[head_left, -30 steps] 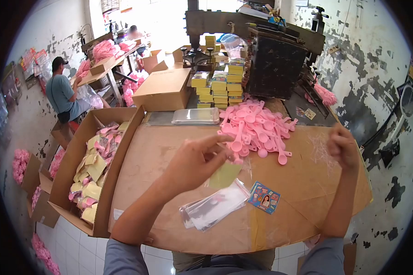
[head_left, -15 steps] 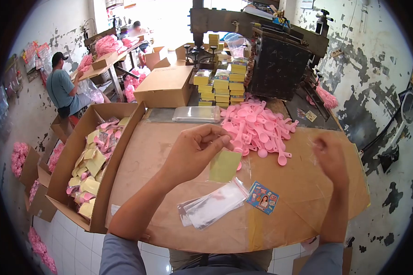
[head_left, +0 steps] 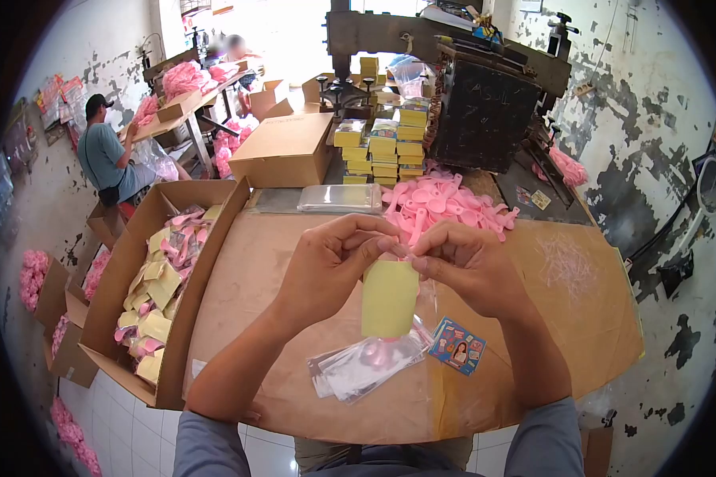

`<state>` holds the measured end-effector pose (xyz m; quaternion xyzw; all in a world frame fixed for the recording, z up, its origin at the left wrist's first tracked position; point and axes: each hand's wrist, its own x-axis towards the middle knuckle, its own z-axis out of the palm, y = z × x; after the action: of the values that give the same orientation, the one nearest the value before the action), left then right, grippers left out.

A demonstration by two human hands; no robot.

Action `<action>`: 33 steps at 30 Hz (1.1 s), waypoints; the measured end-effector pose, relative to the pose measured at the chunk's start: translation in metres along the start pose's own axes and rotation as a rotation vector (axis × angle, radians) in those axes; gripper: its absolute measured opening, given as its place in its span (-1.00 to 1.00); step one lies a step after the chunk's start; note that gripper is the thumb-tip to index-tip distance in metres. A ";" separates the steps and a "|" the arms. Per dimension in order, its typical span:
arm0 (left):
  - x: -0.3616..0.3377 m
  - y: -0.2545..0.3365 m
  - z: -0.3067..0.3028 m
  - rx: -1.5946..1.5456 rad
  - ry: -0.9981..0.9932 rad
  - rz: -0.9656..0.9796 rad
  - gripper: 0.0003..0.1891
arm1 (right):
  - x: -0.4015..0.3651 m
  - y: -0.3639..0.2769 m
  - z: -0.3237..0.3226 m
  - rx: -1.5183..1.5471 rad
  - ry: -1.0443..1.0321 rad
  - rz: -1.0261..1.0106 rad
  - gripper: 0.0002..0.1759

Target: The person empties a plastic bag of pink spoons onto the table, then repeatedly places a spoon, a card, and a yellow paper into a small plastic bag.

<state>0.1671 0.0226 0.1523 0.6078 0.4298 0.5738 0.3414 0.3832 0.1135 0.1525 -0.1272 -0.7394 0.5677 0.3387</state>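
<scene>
Both my hands meet above the cardboard-covered table. My left hand [head_left: 338, 266] pinches the top left of a clear bag that holds a yellow card [head_left: 390, 298]. At the bag's top right, my right hand [head_left: 469, 266] is closed on it. A pink spoon end [head_left: 387, 340] shows faintly below the card. Under it lie several flat clear bags [head_left: 366, 370], and just to their right is a small stack of blue printed cards [head_left: 457, 347]. Behind my hands is a heap of pink spoons [head_left: 445, 203].
An open carton [head_left: 171, 366] of filled bags stands at the left. Behind the table are a closed box [head_left: 282, 147], card stacks [head_left: 382, 147] and a dark machine block [head_left: 481, 107]. Clear strips [head_left: 569, 266] lie at the right. A person [head_left: 107, 159] sits at the far left.
My right hand has come in from the right to meet my left at the bag's top. The bag with the card hangs lower, and the spoon end now shows beneath the card.
</scene>
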 end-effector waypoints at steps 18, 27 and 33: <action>0.004 -0.024 0.005 -0.037 0.007 -0.023 -0.77 | 0.000 0.013 -0.021 0.133 0.076 0.094 -0.80; 0.004 -0.025 0.000 0.026 -0.006 0.029 -0.82 | -0.001 0.017 -0.030 0.089 0.039 0.052 -0.86; 0.006 -0.030 -0.011 0.103 -0.090 0.130 -0.76 | 0.000 0.018 -0.032 0.050 -0.006 -0.022 -0.88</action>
<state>0.1516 0.0390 0.1287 0.6763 0.4027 0.5441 0.2906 0.4002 0.1433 0.1404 -0.1089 -0.7274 0.5827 0.3456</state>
